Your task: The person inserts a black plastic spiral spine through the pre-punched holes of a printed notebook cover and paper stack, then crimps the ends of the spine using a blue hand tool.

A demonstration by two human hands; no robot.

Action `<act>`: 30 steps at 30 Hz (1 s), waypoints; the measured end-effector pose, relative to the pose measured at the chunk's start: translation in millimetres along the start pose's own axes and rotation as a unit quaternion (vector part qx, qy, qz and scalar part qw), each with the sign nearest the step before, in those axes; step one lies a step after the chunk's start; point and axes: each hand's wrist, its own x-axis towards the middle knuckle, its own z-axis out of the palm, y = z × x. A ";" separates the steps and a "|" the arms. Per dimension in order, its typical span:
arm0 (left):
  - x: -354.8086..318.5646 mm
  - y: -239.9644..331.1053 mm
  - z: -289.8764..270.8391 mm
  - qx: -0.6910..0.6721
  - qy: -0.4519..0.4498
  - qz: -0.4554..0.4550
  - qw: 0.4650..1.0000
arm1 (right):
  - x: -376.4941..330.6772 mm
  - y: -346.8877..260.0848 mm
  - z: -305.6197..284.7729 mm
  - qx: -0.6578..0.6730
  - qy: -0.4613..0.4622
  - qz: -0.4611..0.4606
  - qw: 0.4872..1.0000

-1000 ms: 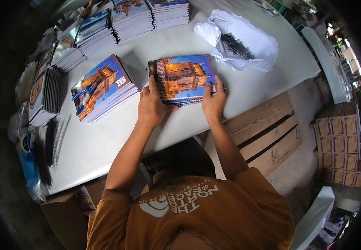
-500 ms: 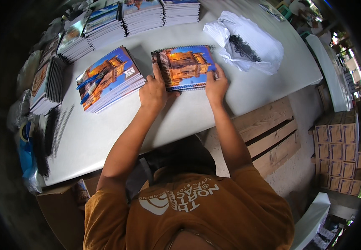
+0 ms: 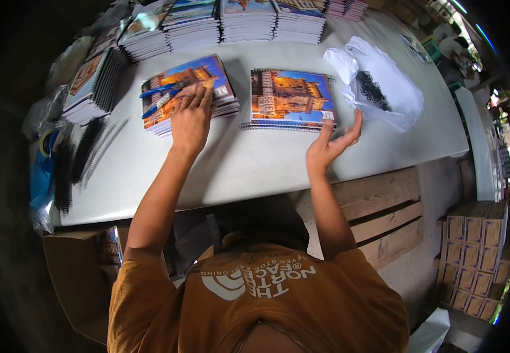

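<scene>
On the white table (image 3: 243, 167), straight ahead of the wearer: spiral-bound notebook stack (image 3: 293, 97), tower cover facing up. Clock centred on it, twelve pointing away.

Nine o'clock: second notebook stack (image 3: 205, 73), same cover, turned askew. Left hand (image 3: 191, 120) lies over its near side, fingers extended, just beside a blue tool (image 3: 158, 90); blurred, cannot tell whether it grips the top copy.

Five o'clock: right hand (image 3: 330, 144), released, fingers spread, thumb at the centre stack's near corner; contact unclear.

Three o'clock: white sack (image 3: 405, 94), black coils (image 3: 372, 91) on it. Between eight and nine: loose coils (image 3: 87, 153), tape roll (image 3: 46, 143) beyond. Ten to twelve: row of taller notebook piles (image 3: 248, 26).
</scene>
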 end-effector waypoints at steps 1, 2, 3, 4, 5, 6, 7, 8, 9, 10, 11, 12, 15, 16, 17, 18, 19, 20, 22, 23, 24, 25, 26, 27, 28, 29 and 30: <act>3.5 -4.5 -7.5 -0.075 -0.058 -0.043 0.995 | -6.5 -13.9 7.9 0.075 -0.003 0.001 0.997; 14.0 -2.9 -25.1 -0.153 -0.115 -0.083 0.978 | -14.3 -26.9 14.3 0.146 -0.004 0.002 0.989; 18.1 -12.6 -24.8 -0.191 -0.106 -0.109 0.970 | -24.1 -41.7 20.6 0.229 -0.064 0.069 0.969; 20.3 -18.0 -26.8 -0.265 -0.098 -0.168 0.944 | -32.8 -54.1 27.0 0.307 -0.123 0.135 0.934; 23.8 -21.1 -26.0 -0.348 -0.072 -0.183 0.917 | -36.5 -62.0 33.3 0.374 -0.191 0.214 0.882; 26.7 -24.5 -25.1 -0.428 -0.047 -0.196 0.881 | -39.3 -68.3 38.5 0.433 -0.255 0.289 0.815; 25.8 -30.3 -22.9 -0.399 -0.092 -0.176 0.895 | -41.4 -73.7 43.8 0.437 -0.275 0.317 0.796; 22.9 -36.1 -22.0 -0.369 -0.137 -0.157 0.906 | -42.7 -77.8 48.7 0.439 -0.296 0.345 0.775; 20.2 -40.3 -21.0 -0.338 -0.182 -0.137 0.913 | -42.8 -79.9 52.1 0.440 -0.316 0.373 0.753; 16.6 -41.1 -19.2 -0.319 -0.171 -0.143 0.921 | -43.1 -79.3 54.4 0.450 -0.326 0.412 0.722; 14.2 -37.1 -21.3 -0.301 -0.161 -0.148 0.928 | -44.5 -77.6 56.8 0.458 -0.334 0.451 0.689; 12.7 -33.7 -22.7 -0.282 -0.151 -0.154 0.935 | -44.9 -76.8 58.9 0.465 -0.342 0.489 0.655; 14.6 -27.8 -31.4 -0.308 -0.004 -0.165 0.937 | -46.3 -71.6 59.8 0.490 -0.359 0.538 0.585; 15.1 -25.0 -35.4 -0.303 0.055 -0.168 0.936 | -47.8 -70.5 60.8 0.497 -0.364 0.545 0.569; 18.0 -22.2 -41.9 -0.362 0.136 -0.161 0.908 | -47.2 -71.3 64.6 0.510 -0.368 0.543 0.556; 21.1 -16.3 -48.2 -0.464 0.181 -0.188 0.847 | -48.4 -71.2 67.3 0.523 -0.370 0.544 0.542; 24.8 -9.5 -54.6 -0.557 0.223 -0.211 0.771 | -48.9 -70.8 70.5 0.535 -0.371 0.545 0.528; 22.5 -4.0 -61.8 -0.641 0.261 -0.234 0.683 | -45.3 -72.5 74.3 0.533 -0.365 0.525 0.554; 7.3 4.3 -75.2 -0.773 0.210 -0.276 0.531 | -35.5 -68.8 82.8 0.602 -0.316 0.464 0.568; -3.6 7.7 -80.9 -0.813 0.173 -0.307 0.464 | -26.6 -65.7 79.4 0.612 -0.320 0.420 0.589; -16.0 8.6 -84.5 -0.844 0.136 -0.337 0.394 | -14.3 -69.1 74.1 0.601 -0.333 0.374 0.622; -34.5 0.0 -80.3 -0.799 0.141 -0.334 0.480 | -6.0 -69.5 65.7 0.587 -0.344 0.348 0.645; -38.7 -5.8 -81.6 -0.685 0.168 -0.342 0.621 | -1.8 -67.1 54.0 0.569 -0.350 0.322 0.671; -49.7 -16.5 -79.5 -0.579 0.155 -0.326 0.731 | -7.8 -59.3 48.1 0.517 -0.396 0.280 0.706; -62.0 -23.4 -73.3 -0.459 0.138 -0.302 0.824 | -19.2 -47.6 43.7 0.461 -0.438 0.235 0.735; -74.2 -24.3 -68.9 -0.535 0.016 -0.376 0.756 | -30.2 -42.4 39.7 0.403 -0.478 0.190 0.757; -86.6 -26.4 -65.5 -0.573 -0.106 -0.450 0.677 | -41.2 -51.3 40.4 0.389 -0.481 0.220 0.754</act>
